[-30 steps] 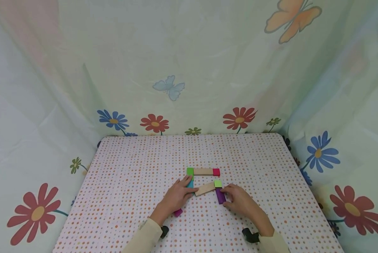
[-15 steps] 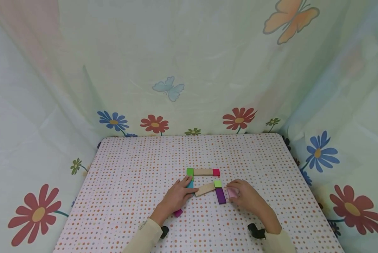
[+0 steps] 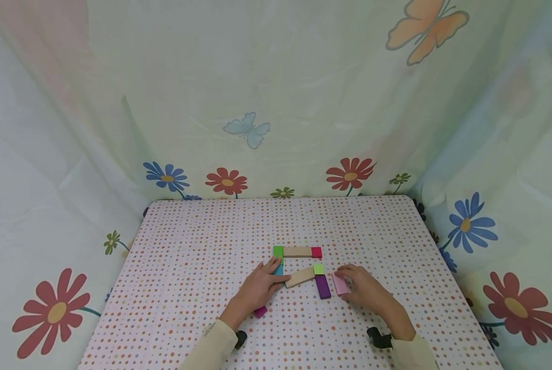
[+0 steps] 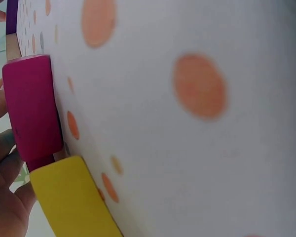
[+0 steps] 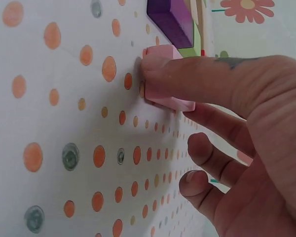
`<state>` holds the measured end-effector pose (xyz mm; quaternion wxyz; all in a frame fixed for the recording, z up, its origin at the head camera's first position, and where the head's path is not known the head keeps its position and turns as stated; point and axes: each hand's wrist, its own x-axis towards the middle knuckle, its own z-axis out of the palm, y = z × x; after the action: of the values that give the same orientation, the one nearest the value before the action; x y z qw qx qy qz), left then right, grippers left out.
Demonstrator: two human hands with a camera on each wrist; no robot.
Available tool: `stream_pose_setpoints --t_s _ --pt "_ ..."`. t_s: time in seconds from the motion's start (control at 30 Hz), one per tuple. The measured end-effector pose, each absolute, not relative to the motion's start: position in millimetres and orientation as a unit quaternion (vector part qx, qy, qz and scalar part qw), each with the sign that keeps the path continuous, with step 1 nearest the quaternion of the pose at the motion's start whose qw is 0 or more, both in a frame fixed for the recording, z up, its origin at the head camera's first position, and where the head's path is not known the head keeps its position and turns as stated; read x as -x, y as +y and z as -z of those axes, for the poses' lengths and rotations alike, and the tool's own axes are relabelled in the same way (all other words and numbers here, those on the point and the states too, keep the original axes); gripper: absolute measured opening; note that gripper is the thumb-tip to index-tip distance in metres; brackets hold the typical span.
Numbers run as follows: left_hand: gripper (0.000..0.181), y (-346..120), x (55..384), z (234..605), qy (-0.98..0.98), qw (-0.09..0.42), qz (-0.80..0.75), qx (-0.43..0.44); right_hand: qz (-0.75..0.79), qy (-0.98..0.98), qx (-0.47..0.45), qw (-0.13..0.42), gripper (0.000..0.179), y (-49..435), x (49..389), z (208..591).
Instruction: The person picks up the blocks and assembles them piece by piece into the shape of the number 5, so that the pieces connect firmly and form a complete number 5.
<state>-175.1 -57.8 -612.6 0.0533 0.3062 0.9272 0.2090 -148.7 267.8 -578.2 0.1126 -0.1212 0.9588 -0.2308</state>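
Note:
My right hand (image 3: 365,292) pinches a pink block (image 3: 341,284) between thumb and index finger, low over the tabletop; the right wrist view shows this grip on the pink block (image 5: 160,94) closely. Just left of it lies a purple block (image 3: 322,287), with a light green block (image 3: 319,269) at its far end. My left hand (image 3: 257,285) rests with extended fingers over a blue block (image 3: 279,270), its thumb at the near end of a slanted wooden block (image 3: 300,277). A magenta block (image 4: 32,106) and a yellow block (image 4: 76,197) lie beside that hand, mostly hidden from the head view.
A green block (image 3: 278,251), a straight wooden block (image 3: 297,252) and a red block (image 3: 317,252) form a row at the back. All lie on a dotted tablecloth (image 3: 202,231). A flowered curtain (image 3: 276,77) surrounds the table.
My right hand has moved right, away from the purple block, and the pink block now shows in its fingers. My left hand and the other blocks have stayed in place.

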Motion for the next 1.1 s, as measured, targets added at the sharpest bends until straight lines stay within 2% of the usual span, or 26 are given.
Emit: stream_pose_setpoints --t_s 0.23,0.57,0.73,0.97,1.1 --pt "0.036 -58 175 613 0.929 0.055 -0.203 -0.305 0.231 0.96 0.112 0.107 0.056 269 150 580" --pt "0.036 -58 176 613 0.93 0.056 -0.201 -0.303 0.242 0.96 0.136 0.047 0.055 262 150 570" --pt "0.036 -57 175 612 0.931 0.056 -0.202 -0.299 0.268 0.942 0.186 0.075 0.055 244 149 565" --pt "0.036 -56 175 613 0.932 0.054 -0.2 -0.296 0.245 0.93 0.247 0.118 0.05 218 147 577" --pt "0.036 -56 176 613 0.932 0.056 -0.197 -0.298 0.239 0.923 0.272 0.125 0.051 210 145 584"
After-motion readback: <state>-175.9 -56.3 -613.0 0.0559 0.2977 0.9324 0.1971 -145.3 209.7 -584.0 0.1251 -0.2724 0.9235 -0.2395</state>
